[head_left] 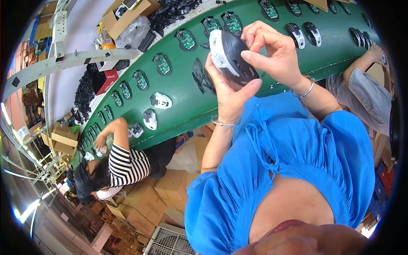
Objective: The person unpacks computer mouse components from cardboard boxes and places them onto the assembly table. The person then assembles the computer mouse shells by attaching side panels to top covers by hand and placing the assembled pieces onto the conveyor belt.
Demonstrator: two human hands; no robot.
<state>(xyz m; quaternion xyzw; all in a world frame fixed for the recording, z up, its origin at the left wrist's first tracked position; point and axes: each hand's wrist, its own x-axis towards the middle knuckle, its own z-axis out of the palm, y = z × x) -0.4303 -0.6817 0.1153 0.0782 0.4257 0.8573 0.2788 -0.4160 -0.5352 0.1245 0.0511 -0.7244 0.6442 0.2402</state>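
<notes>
A computer mouse (236,58) with a black top shell and a white side is held up above the green conveyor belt (182,83). My left hand (229,95) grips it from below and along its side, thumb at the lower end. Over its upper right edge, my right hand (274,53) has curled fingers, with the thumb against the black shell; any small part between those fingertips is not visible. Black shell pieces (198,75) lie on the belt beside my left hand. Beyond the mouse sit several mouse bases with green circuit boards (185,40).
White-and-black mouse assemblies (161,100) rest on the belt to the left, others (313,34) to the right. A co-worker in stripes (129,165) works at the left; another in grey (363,95) at the right. Cardboard boxes (142,208) stand below the belt. Black parts (91,85) are heaped behind it.
</notes>
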